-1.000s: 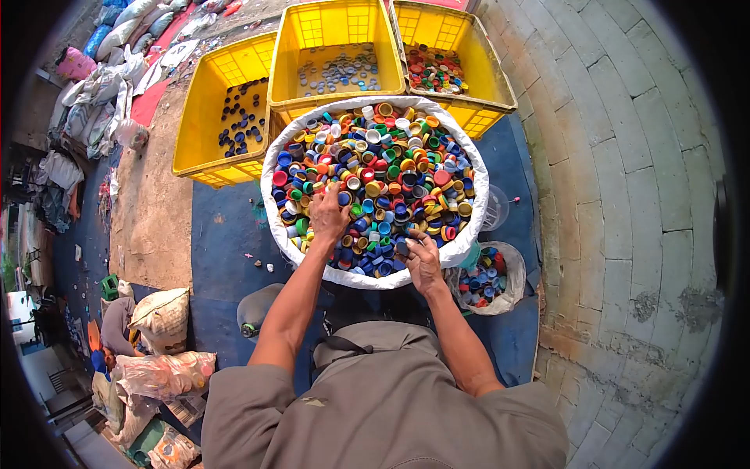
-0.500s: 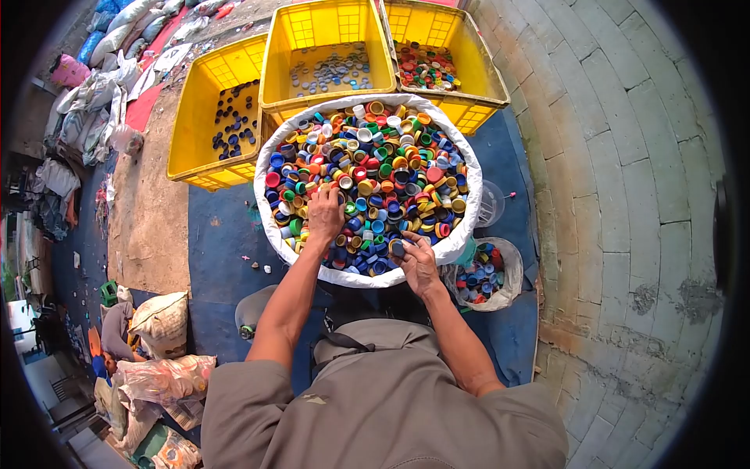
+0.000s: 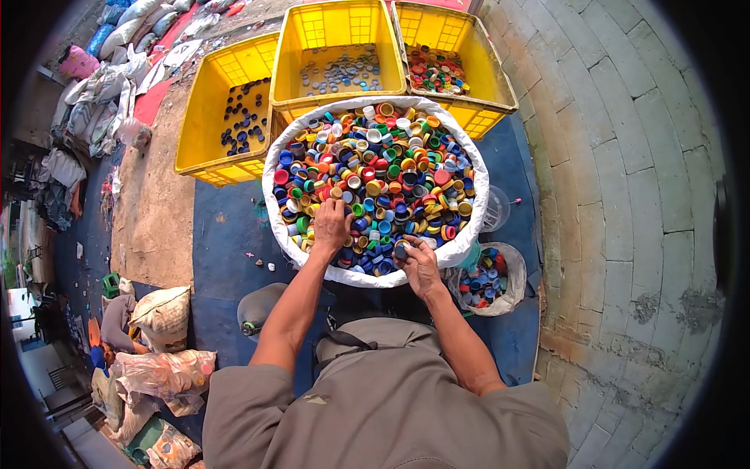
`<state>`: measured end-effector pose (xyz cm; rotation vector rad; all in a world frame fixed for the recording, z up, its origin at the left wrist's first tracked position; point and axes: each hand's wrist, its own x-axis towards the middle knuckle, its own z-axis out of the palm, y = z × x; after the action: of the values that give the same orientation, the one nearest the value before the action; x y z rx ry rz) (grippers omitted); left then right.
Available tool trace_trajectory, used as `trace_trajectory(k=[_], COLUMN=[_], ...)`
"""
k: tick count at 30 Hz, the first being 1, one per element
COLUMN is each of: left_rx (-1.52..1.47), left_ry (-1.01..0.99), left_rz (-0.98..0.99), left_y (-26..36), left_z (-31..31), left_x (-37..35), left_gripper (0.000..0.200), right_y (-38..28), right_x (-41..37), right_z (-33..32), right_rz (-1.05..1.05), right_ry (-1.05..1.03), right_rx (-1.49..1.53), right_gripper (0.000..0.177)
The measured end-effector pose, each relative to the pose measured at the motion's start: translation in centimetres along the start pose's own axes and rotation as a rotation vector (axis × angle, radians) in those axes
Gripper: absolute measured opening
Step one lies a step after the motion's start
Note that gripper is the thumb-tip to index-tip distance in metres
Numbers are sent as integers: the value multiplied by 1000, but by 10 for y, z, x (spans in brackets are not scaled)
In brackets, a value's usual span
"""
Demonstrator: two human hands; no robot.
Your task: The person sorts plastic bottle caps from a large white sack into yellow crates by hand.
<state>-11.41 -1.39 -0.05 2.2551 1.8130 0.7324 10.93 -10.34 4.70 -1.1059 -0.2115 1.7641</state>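
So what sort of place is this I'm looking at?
Probably an open-air recycling sorting yard. A big white sack holds mixed bottle caps, yellow crates behind it hold separate batches, and stuffed sacks lie on the ground. The right hand pinches a dark cap.

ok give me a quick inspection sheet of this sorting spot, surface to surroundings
surface: blue mat on the ground, brick paving to its right
job's things: white sack heaped with mixed-colour bottle caps; three yellow crates behind it, each holding some caps
clutter: small bag of caps and clear cup right of the sack
hands: left hand on the caps, grip hidden; right hand pinching a dark cap at the near rim
cables: nothing seen
surroundings: filled sacks and bags at left
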Motion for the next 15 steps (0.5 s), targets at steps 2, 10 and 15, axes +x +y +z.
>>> trace_trajectory(k=[2, 10, 15], left_rx=[-29, -71, -368], left_ry=[-13, -21, -100], left_rz=[18, -153, -334], left_y=[4, 6, -1], left_z=[-6, 9, 13], left_x=[-1, -6, -8], left_gripper=[39, 38, 37], right_y=[2, 3, 6], right_x=[1, -1, 5], right_z=[0, 6, 4], right_rz=[8, 31, 81], right_ry=[-6, -16, -54], right_rx=[-12, -14, 94], right_gripper=[35, 35, 34])
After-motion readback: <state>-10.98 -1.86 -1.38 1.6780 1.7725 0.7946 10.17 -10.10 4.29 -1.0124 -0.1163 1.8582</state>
